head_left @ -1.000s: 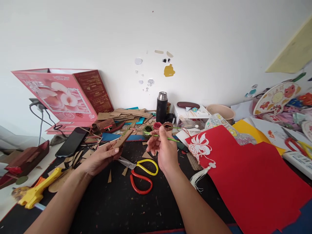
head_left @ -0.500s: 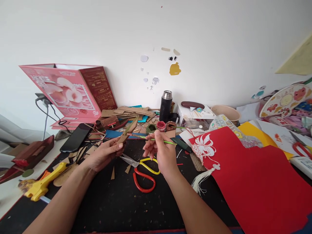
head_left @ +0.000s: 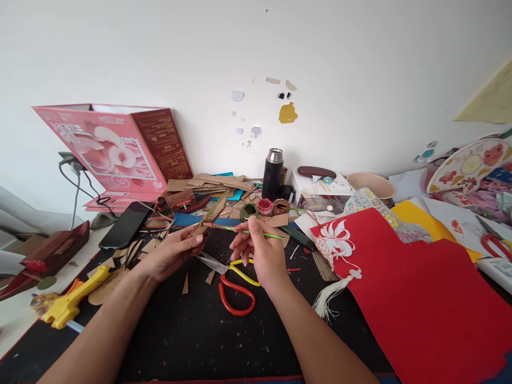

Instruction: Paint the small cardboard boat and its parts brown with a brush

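Pinched in my left hand [head_left: 176, 250] is a narrow cardboard piece [head_left: 216, 209], partly coloured olive green, its pointed end tilted up and away. My right hand [head_left: 262, 248] grips a thin green-handled paintbrush [head_left: 228, 228] like a pen. The brush tip meets the lower part of the cardboard, close to my left fingers. Just beyond my right hand stand open paint jars: a green one [head_left: 249, 212], a red one [head_left: 264, 206] and a brown one [head_left: 281, 206]. Under my hands, scissors [head_left: 236, 298] with one red and one yellow handle lie spread on the black mat.
A black thermos [head_left: 272, 173] stands behind the jars. On the left are a phone [head_left: 126, 226], a yellow glue gun [head_left: 76, 301] and a pink box [head_left: 120, 154]. Red paper [head_left: 424, 293] with a tasselled cutout covers the right. Cardboard scraps [head_left: 216, 182] pile at the back.
My right hand has shifted slightly left, bringing the brush further along the cardboard toward my left fingers. The left hand and its cardboard stay nearly still.
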`<state>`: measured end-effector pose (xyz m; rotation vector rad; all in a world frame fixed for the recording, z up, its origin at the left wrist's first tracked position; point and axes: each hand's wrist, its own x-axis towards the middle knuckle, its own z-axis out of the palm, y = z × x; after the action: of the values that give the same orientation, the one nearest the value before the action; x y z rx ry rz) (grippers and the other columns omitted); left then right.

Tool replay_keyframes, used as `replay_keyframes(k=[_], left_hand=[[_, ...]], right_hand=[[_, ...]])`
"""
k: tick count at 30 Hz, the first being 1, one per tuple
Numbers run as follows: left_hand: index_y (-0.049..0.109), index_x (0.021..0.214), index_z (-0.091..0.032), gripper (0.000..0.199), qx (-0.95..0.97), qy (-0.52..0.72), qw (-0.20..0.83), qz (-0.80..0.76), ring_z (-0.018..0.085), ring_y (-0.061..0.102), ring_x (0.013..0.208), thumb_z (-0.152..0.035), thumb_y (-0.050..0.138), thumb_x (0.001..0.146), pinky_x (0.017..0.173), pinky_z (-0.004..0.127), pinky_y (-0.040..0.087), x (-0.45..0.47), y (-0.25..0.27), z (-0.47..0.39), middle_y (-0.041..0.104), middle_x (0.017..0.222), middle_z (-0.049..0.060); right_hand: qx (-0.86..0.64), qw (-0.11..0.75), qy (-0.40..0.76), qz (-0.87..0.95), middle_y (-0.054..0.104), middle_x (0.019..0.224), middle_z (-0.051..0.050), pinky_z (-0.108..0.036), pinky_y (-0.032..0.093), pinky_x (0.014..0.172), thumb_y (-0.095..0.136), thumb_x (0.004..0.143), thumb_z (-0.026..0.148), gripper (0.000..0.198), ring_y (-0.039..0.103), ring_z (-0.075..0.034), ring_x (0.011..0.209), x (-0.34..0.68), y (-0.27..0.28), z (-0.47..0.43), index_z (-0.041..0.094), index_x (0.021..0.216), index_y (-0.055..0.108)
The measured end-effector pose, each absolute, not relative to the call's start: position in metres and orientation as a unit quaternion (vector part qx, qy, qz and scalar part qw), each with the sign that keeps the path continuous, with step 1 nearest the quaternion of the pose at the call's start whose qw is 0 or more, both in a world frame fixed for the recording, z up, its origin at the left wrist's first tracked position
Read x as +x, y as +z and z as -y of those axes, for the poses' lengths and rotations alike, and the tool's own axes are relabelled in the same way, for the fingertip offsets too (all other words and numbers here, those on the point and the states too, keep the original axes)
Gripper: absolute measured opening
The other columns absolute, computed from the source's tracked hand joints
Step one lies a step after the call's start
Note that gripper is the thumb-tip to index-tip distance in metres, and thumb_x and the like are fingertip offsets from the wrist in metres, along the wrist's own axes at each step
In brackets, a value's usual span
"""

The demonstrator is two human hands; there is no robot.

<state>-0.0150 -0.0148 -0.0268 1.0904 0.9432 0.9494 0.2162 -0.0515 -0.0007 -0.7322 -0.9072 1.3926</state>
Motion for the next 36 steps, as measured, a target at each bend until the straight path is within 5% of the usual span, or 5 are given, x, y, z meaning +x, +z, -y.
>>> replay_keyframes(k=[6,13,20,28,36], left_hand=[[0.076,0.104,-0.017,0.058,0.475,0.411,0.653,-0.422,0.013,0.04,0.067,-0.054,0.103,0.069,0.06,0.027,0.033,-0.0145,-0.026,0.0159,0.053,0.078,-0.002],[0.07,0.083,-0.017,0.045,0.487,0.409,0.656,-0.406,0.014,0.037,0.066,-0.05,0.1,0.075,0.061,0.029,0.034,-0.016,-0.0282,0.0145,0.048,0.072,-0.002],[0.075,0.106,-0.017,0.055,0.476,0.411,0.658,-0.414,0.013,0.04,0.067,-0.051,0.102,0.071,0.06,0.028,0.032,-0.016,-0.0277,0.0152,0.053,0.078,-0.002],[0.064,0.077,-0.019,0.052,0.485,0.41,0.65,-0.418,0.013,0.037,0.066,-0.054,0.101,0.071,0.061,0.029,0.034,-0.0158,-0.0291,0.0144,0.047,0.071,-0.003],[0.068,0.081,-0.018,0.048,0.478,0.427,0.654,-0.401,0.015,0.036,0.067,-0.05,0.102,0.07,0.06,0.03,0.032,-0.0156,-0.0278,0.0146,0.049,0.075,0.0]], right_hand=[[-0.33,0.653,0.58,0.357,0.074,0.063,-0.003,-0.019,0.035,0.035,0.078,0.086,0.081,0.063,0.067,-0.015,0.042,0.2216,-0.0025,0.0468,0.018,0.086,0.074],[-0.322,0.608,0.609,0.393,0.073,0.06,-0.003,-0.02,0.033,0.035,0.076,0.089,0.078,0.06,0.064,-0.015,0.038,0.2151,0.0009,0.0529,0.018,0.084,0.073],[-0.337,0.645,0.578,0.368,0.074,0.064,-0.004,-0.02,0.035,0.035,0.076,0.088,0.08,0.062,0.067,-0.015,0.042,0.2207,-0.0012,0.0478,0.018,0.086,0.074],[-0.321,0.602,0.616,0.393,0.072,0.059,-0.002,-0.019,0.033,0.035,0.078,0.087,0.078,0.061,0.064,-0.015,0.038,0.2139,0.0004,0.053,0.018,0.084,0.072],[-0.324,0.603,0.613,0.395,0.072,0.059,-0.003,-0.02,0.034,0.035,0.077,0.088,0.079,0.061,0.064,-0.014,0.038,0.2155,0.0002,0.0522,0.018,0.085,0.072]])
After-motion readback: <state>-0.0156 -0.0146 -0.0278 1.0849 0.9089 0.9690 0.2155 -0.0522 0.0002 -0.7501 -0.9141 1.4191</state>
